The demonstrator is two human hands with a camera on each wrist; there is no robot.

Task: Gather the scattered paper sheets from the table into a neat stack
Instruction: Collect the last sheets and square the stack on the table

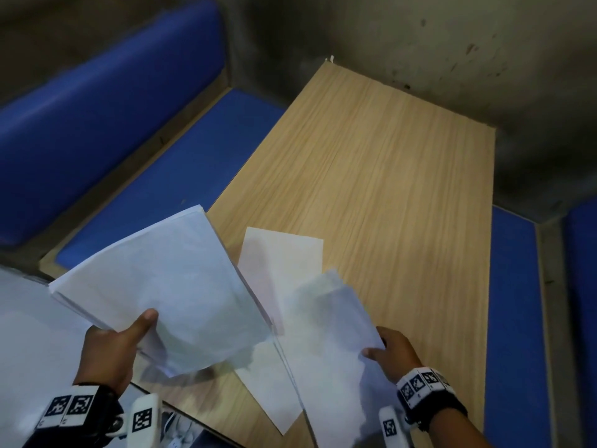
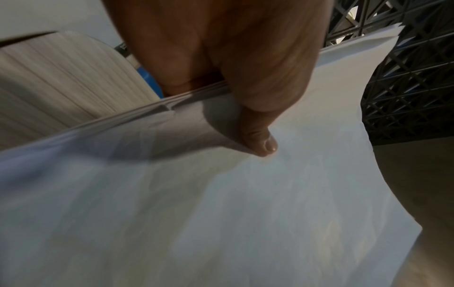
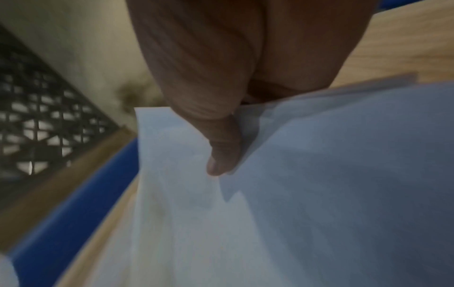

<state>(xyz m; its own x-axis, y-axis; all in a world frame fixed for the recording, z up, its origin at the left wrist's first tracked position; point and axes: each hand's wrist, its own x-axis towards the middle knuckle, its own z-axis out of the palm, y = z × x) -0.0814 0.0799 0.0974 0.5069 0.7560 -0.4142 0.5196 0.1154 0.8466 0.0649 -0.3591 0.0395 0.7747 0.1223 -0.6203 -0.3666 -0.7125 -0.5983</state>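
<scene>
My left hand (image 1: 129,334) grips a stack of white sheets (image 1: 168,286) by its near edge, thumb on top, lifted above the table's left side. The left wrist view shows the thumb (image 2: 260,139) pressed on the stack (image 2: 221,203), with several sheet edges visible under it. My right hand (image 1: 387,350) pinches a loose white sheet (image 1: 329,334) at its right edge, raised and blurred; the right wrist view shows its thumb (image 3: 223,151) on that sheet (image 3: 319,174). Another sheet (image 1: 277,257) lies flat on the wooden table (image 1: 387,173), partly under both held papers.
Blue padded benches (image 1: 129,156) run along the table's left side, and another blue bench (image 1: 513,318) along the right. A grey wall (image 1: 452,43) closes the far end. A glossy white surface (image 1: 26,334) lies at my near left.
</scene>
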